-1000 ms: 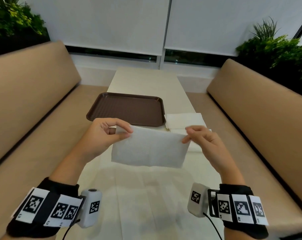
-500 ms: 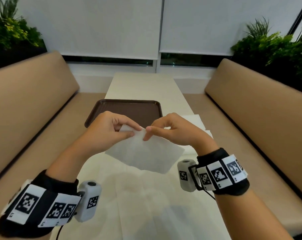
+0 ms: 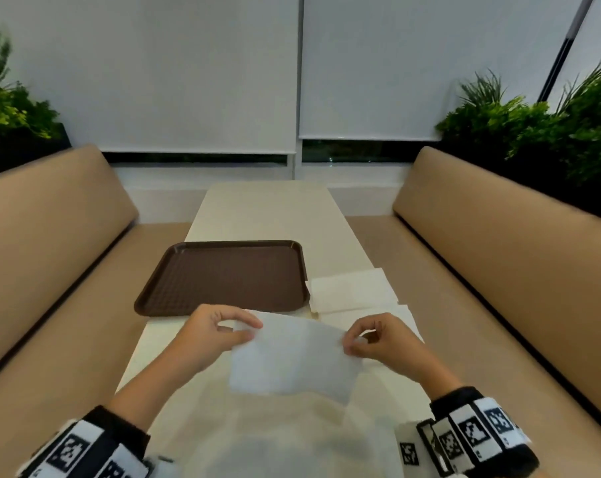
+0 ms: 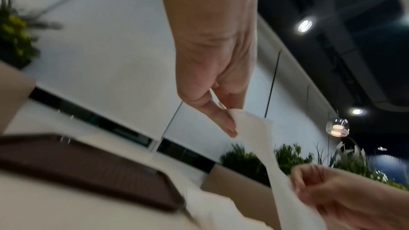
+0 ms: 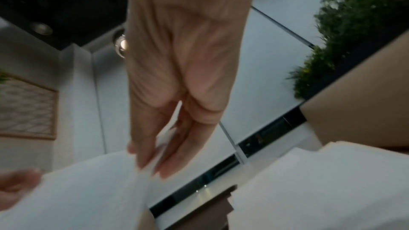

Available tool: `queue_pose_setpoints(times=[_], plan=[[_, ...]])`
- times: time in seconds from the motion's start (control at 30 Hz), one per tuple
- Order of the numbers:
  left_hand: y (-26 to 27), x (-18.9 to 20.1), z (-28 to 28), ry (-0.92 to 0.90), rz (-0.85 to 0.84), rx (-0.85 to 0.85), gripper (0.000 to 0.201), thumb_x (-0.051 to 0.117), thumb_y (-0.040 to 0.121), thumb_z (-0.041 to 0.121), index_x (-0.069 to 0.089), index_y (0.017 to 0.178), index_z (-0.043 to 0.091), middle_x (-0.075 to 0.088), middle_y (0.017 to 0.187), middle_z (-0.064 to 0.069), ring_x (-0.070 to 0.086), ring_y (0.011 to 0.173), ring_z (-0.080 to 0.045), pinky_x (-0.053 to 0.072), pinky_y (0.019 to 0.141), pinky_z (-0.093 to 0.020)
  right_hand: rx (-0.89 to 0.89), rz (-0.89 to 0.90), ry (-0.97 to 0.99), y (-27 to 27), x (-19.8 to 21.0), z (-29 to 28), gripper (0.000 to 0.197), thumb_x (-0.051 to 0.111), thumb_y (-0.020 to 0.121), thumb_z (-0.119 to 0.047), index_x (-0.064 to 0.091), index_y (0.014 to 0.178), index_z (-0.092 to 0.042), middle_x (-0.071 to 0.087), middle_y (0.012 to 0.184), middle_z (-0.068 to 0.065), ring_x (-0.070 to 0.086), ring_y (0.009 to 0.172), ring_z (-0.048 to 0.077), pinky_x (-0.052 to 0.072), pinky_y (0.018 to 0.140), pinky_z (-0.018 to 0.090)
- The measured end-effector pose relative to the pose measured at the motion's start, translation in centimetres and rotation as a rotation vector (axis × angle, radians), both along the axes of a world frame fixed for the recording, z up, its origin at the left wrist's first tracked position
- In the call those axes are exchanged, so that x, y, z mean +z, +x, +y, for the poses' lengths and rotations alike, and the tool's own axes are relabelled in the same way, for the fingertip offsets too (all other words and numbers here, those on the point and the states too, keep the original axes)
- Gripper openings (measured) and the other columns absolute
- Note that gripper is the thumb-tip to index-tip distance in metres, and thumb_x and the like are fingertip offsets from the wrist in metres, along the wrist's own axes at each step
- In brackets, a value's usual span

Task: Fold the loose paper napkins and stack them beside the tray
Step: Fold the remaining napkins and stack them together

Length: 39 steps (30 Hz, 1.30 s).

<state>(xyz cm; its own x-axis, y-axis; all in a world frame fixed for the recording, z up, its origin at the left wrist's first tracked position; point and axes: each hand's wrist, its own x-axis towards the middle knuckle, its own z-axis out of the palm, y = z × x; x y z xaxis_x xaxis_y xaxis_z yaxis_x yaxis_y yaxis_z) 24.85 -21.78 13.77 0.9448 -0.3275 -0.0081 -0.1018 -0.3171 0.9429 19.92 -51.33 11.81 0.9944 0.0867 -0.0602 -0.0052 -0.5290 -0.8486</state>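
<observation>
A white paper napkin (image 3: 292,360) hangs in the air above the near part of the table. My left hand (image 3: 247,331) pinches its upper left corner and my right hand (image 3: 352,343) pinches its upper right corner. The left wrist view shows thumb and finger of the left hand (image 4: 231,120) clamped on the napkin (image 4: 265,160). In the right wrist view the right hand (image 5: 152,167) nips the napkin (image 5: 88,191) edge. A brown tray (image 3: 223,277) lies empty on the table. Folded white napkins (image 3: 351,289) lie in a stack right of the tray.
The long cream table (image 3: 268,208) runs away from me between two tan benches (image 3: 50,236) (image 3: 516,236). More loose white napkins (image 3: 257,443) lie spread on the near end of the table under the held one. Plants stand behind both benches.
My hands came together at the napkin's top edge half a second ago, then spread apart again. The napkin now hangs stretched between them, narrower than a second ago.
</observation>
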Motion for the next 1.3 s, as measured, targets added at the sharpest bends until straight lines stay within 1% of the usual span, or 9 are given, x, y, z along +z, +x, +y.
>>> queue_pose_setpoints(times=[0.07, 0.17, 0.27, 0.43, 0.6, 0.73, 0.9, 1.07, 1.3], plan=[[2.3, -1.9, -2.8, -0.06, 0.052, 0.076, 0.032, 0.07, 0.08, -0.004, 0.077, 0.065, 0.023, 0.074, 0.076, 0.006, 0.065, 0.078, -0.02, 0.051, 0.066, -0.021, -0.093, -0.017, 0.014, 2.7, -1.0, -2.0, 0.03, 0.063, 0.087, -0.005, 0.074, 0.069, -0.026, 0.07, 0.082, 0.001, 0.058, 0.072, 0.014, 0.053, 0.078, 0.036], [7.0, -4.0, -7.0, -0.164, 0.159, 0.119, 0.027, 0.064, 0.085, -0.004, 0.076, 0.075, 0.018, 0.073, 0.087, -0.003, 0.067, 0.085, -0.02, 0.055, 0.07, -0.024, -0.192, -0.051, -0.081, 7.5, -0.6, -4.6, 0.026, 0.051, 0.093, -0.004, 0.068, 0.088, -0.022, 0.064, 0.108, -0.001, 0.054, 0.074, 0.005, 0.045, 0.066, 0.015], [11.8, -5.6, -11.5, -0.198, 0.212, 0.104, 0.024, 0.061, 0.087, -0.005, 0.07, 0.09, 0.017, 0.067, 0.102, -0.012, 0.065, 0.091, -0.025, 0.054, 0.08, -0.031, -0.259, -0.017, -0.204, 12.5, 0.1, -6.8, 0.028, 0.062, 0.085, -0.003, 0.058, 0.109, -0.016, 0.048, 0.114, 0.001, 0.053, 0.084, 0.011, 0.041, 0.058, 0.016], [16.9, -8.5, -17.2, 0.034, 0.074, 0.102, 0.025, 0.054, 0.091, -0.002, 0.065, 0.106, 0.014, 0.06, 0.116, -0.01, 0.057, 0.102, -0.022, 0.043, 0.08, -0.02, -0.394, -0.043, -0.553, 18.3, -1.3, -9.2, 0.025, 0.055, 0.085, 0.002, 0.067, 0.104, -0.01, 0.046, 0.101, 0.001, 0.046, 0.117, 0.027, 0.036, 0.083, 0.021], [18.2, -12.2, -19.7, 0.46, 0.086, 0.017, 0.022, 0.044, 0.095, 0.018, 0.062, 0.096, 0.03, 0.049, 0.125, -0.001, 0.042, 0.124, -0.025, 0.037, 0.095, -0.033, -0.369, 0.07, -0.612, 19.2, -5.4, -9.8, 0.02, 0.072, 0.078, -0.019, 0.072, 0.089, -0.003, 0.057, 0.094, 0.016, 0.058, 0.086, 0.019, 0.035, 0.062, 0.02], [17.4, -11.8, -20.1, 0.696, 0.009, -0.053, 0.021, 0.034, 0.098, 0.038, 0.053, 0.106, 0.036, 0.016, 0.15, 0.002, 0.018, 0.134, -0.021, 0.022, 0.1, -0.037, -0.272, 0.393, -0.867, 18.3, -6.6, -9.6, 0.037, 0.035, 0.096, -0.023, 0.055, 0.127, -0.02, 0.021, 0.148, 0.009, 0.018, 0.136, 0.032, 0.018, 0.111, 0.045], [16.0, -8.8, -17.7, 0.564, -0.047, -0.06, 0.037, 0.038, 0.099, 0.043, 0.044, 0.135, 0.037, 0.009, 0.155, 0.002, 0.007, 0.142, -0.021, 0.013, 0.11, -0.039, -0.35, 0.231, -0.686, 16.2, -4.0, -8.0, 0.051, 0.033, 0.099, -0.038, 0.022, 0.149, -0.032, -0.004, 0.159, 0.01, -0.007, 0.145, 0.035, -0.001, 0.112, 0.06], [9.7, -5.1, -10.3, 0.106, -0.058, -0.092, 0.019, 0.052, 0.096, 0.021, 0.06, 0.109, 0.032, 0.055, 0.118, 0.01, 0.049, 0.117, -0.014, 0.036, 0.093, -0.016, -0.236, -0.13, -0.542, 9.2, -1.4, -1.8, 0.037, 0.049, 0.095, -0.037, 0.049, 0.132, -0.033, 0.034, 0.142, -0.004, 0.022, 0.134, 0.019, 0.02, 0.108, 0.043], [-4.3, -6.6, 3.7, 0.086, 0.046, -0.081, 0.025, 0.057, 0.093, 0.023, 0.067, 0.096, 0.045, 0.067, 0.103, 0.022, 0.062, 0.094, -0.001, 0.046, 0.083, -0.017, 0.254, 0.265, -0.522, 0.7, -5.5, 6.8, 0.055, 0.058, 0.09, -0.044, 0.043, 0.139, -0.024, 0.04, 0.14, -0.002, 0.035, 0.131, 0.018, 0.033, 0.108, 0.033]])
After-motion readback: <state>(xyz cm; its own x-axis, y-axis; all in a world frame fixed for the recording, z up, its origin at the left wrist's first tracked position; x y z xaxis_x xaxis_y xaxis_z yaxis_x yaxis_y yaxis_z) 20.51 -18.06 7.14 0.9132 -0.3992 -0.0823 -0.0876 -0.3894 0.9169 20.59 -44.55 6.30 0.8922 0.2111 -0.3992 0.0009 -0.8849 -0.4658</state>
